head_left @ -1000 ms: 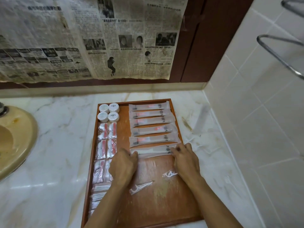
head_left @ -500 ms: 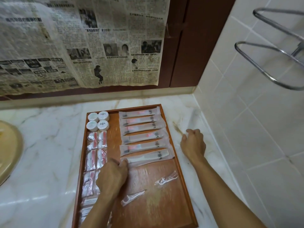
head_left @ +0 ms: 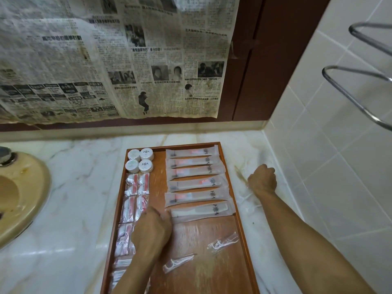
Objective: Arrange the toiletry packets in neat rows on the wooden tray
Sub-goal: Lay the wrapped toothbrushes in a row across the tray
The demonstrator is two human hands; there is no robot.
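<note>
While the left hand (head_left: 151,227) rests curled on the wooden tray (head_left: 244,230), the right hand (head_left: 263,180) fists on clear packets (head_left: 247,198) beside it.

The wooden tray (head_left: 228,164) is lying on the counter (head_left: 80,187), with the sink (head_left: 25,198) sitting to its left and the tiled wall (head_left: 339,145) standing to its right. 4 round containers (head_left: 140,163) are sitting in the tray's far left corner. 6 long packets (head_left: 196,181) are lying stacked in a column along its right side. Small packets (head_left: 135,194) are running down the left edge. 2 floss picks (head_left: 222,242) are lying in the near right part.
</note>
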